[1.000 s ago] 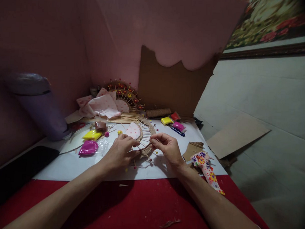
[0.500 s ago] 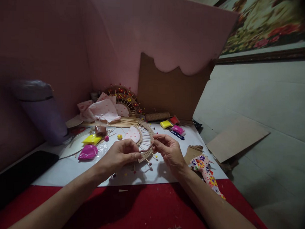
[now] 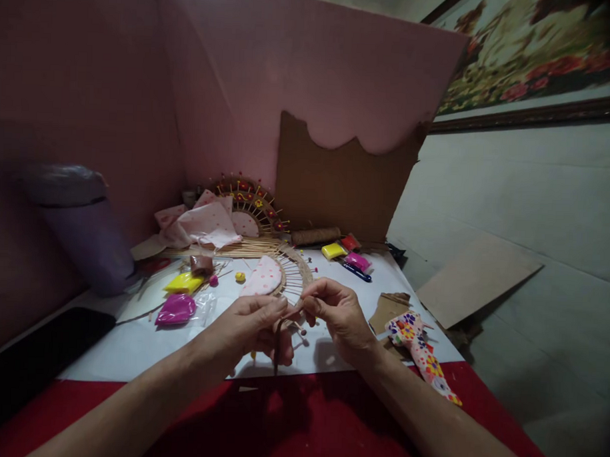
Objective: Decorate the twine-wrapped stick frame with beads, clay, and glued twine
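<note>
My left hand (image 3: 251, 325) and my right hand (image 3: 334, 315) meet above the white sheet (image 3: 131, 346), both pinched on a thin brown clay strand (image 3: 279, 337) that droops down between them. Just behind my fingers lies a half-round fan of wooden sticks (image 3: 293, 276) with a woven twine rim and a pink dotted centre (image 3: 264, 278). Small clay beads tip some of its sticks.
Yellow (image 3: 183, 283) and magenta (image 3: 176, 309) clay packs lie at left, more clay blocks (image 3: 345, 252) and a blue pen (image 3: 357, 272) at back right. A finished fan (image 3: 248, 203), pink cloth (image 3: 205, 225), twine spool (image 3: 315, 236), cardboard (image 3: 343, 180), purple bin (image 3: 82, 227) and floral paper (image 3: 423, 349) surround.
Both hands have drawn back from the fan towards me. The brown strand, first hidden, then stretched between my fingers, now hangs down from them.
</note>
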Available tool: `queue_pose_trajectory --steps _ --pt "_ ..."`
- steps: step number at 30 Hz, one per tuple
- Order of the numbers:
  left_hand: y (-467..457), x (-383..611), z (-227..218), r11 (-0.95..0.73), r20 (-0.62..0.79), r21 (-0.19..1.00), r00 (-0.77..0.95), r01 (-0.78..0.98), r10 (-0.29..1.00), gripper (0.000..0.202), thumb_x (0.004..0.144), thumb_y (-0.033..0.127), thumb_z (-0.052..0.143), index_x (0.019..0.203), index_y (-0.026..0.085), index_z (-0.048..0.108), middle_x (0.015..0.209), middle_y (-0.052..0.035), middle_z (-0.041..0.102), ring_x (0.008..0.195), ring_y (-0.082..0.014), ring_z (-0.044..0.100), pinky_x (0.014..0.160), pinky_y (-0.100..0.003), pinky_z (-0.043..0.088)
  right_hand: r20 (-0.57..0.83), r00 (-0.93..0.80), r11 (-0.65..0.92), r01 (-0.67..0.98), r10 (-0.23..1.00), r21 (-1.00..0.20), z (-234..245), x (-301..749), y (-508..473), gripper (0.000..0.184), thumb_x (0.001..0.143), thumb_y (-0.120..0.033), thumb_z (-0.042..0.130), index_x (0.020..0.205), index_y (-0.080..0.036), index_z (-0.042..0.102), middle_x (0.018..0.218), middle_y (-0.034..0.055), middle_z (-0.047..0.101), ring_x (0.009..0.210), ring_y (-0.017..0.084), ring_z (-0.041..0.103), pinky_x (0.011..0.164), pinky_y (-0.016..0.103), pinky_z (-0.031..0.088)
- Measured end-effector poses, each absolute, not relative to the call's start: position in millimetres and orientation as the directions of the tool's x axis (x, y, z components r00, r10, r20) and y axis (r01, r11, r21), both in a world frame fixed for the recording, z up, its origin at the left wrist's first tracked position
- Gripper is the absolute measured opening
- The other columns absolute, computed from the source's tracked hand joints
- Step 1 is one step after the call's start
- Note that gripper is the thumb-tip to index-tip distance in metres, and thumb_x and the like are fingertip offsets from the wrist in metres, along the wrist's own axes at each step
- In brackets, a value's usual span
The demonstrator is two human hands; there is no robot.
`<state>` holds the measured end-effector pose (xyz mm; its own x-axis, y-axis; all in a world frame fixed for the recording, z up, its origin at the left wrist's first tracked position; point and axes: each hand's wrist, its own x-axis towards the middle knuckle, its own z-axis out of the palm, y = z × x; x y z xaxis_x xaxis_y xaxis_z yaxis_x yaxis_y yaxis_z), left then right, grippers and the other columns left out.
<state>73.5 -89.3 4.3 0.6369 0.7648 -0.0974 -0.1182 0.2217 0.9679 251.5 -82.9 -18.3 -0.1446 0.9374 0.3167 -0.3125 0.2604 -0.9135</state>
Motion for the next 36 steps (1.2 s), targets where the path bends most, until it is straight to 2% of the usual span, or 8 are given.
queue_pose_trajectory --steps 6,12,16,19,22,24,30,36 --pt "-90.1 76.3 -0.5 0.266 -0.124 0.954 0.626 -0.137 0.77 0.029 0.075 0.042 0.066 0.078 0.014 0.06 0.063 -0.0022 0.065 0.046 -0.0096 0.056 0.049 -0.021 0.039 0.346 -0.201 0.28 -0.295 0.917 -0.913 -16.5 245.6 -87.3 0.02 0.062 -0.035 0.08 0.067 -0.018 0.07 0.061 -0.0016 0.06 0.052 0.008 0.05 0.044 0.018 0.038" --pt "-89.4 75.5 -2.0 0.295 -0.128 0.936 0.6 -0.19 0.79 0.027 0.074 0.039 0.068 0.07 0.015 0.056 0.056 -0.0002 0.062 0.04 -0.0081 0.052 0.044 -0.019 0.036 0.332 -0.256 0.248 -0.309 0.908 -0.918 -23.3 246.6 -87.4 0.028 0.068 -0.033 0.076 0.093 -0.022 0.071 0.068 -0.0022 0.061 0.054 0.007 0.051 0.047 0.019 0.041" --pt "-90.7 75.2 -0.1 0.282 -0.109 0.941 0.625 -0.185 0.773 0.031 0.075 0.043 0.066 0.072 0.013 0.058 0.06 -0.0025 0.064 0.044 -0.0088 0.054 0.048 -0.021 0.038 0.304 -0.231 0.234 -0.285 0.924 -0.929 -21.1 246.0 -89.1 0.014 0.069 -0.028 0.075 0.076 -0.018 0.068 0.064 -0.0025 0.061 0.05 0.006 0.05 0.046 0.019 0.04" --pt "-90.1 75.6 -0.1 0.23 -0.082 0.959 0.616 -0.164 0.783 0.04 0.075 0.053 0.062 0.077 0.013 0.059 0.062 -0.0042 0.066 0.046 -0.0096 0.054 0.051 -0.023 0.039 0.299 -0.207 0.236 -0.28 0.932 -0.93 -18.0 245.3 -90.3 0.016 0.067 -0.029 0.076 0.071 -0.017 0.066 0.063 -0.0025 0.061 0.049 0.006 0.049 0.044 0.019 0.039" --pt "-88.8 76.7 -1.8 0.161 -0.085 0.984 0.586 -0.078 0.806 0.038 0.068 0.049 0.07 0.077 0.014 0.059 0.06 -0.0029 0.066 0.048 -0.01 0.054 0.052 -0.022 0.038 0.3 -0.222 0.239 -0.267 0.928 -0.934 -19.3 245.1 -89.6 0.019 0.065 -0.03 0.078 0.068 -0.016 0.065 0.062 -0.0029 0.059 0.048 0.006 0.048 0.043 0.019 0.038" --pt "-88.9 77.4 -3.1 0.122 -0.068 0.991 0.586 -0.053 0.807 0.035 0.067 0.045 0.073 0.074 0.014 0.058 0.056 -0.0013 0.064 0.048 -0.0103 0.054 0.051 -0.022 0.036 0.311 -0.24 0.244 -0.272 0.92 -0.931 -22.5 245.3 -88.4 0.019 0.066 -0.031 0.077 0.067 -0.016 0.064 0.062 -0.0032 0.058 0.049 0.006 0.048 0.044 0.019 0.039" --pt "-92.7 76.7 -3.5 0.013 0.027 0.998 0.601 -0.063 0.799 0.031 0.08 0.045 0.059 0.071 0.015 0.059 0.053 0.0 0.061 0.05 -0.009 0.05 0.053 -0.022 0.033 0.323 -0.268 0.244 -0.289 0.908 -0.926 -27.3 245.9 -88.2 0.025 0.071 -0.039 0.073 0.085 -0.018 0.068 0.066 -0.0013 0.061 0.052 0.007 0.05 0.046 0.019 0.04" --pt "-91.3 75.2 -1.9 0.069 -0.026 0.997 0.633 -0.044 0.773 0.041 0.081 0.052 0.054 0.07 0.014 0.062 0.058 -0.0036 0.064 0.051 -0.0102 0.05 0.054 -0.024 0.035 0.307 -0.262 0.217 -0.321 0.915 -0.922 -23.4 244.3 -89.9 0.016 0.07 -0.03 0.074 0.072 -0.017 0.064 0.063 -0.0028 0.059 0.053 0.007 0.051 0.048 0.019 0.04"
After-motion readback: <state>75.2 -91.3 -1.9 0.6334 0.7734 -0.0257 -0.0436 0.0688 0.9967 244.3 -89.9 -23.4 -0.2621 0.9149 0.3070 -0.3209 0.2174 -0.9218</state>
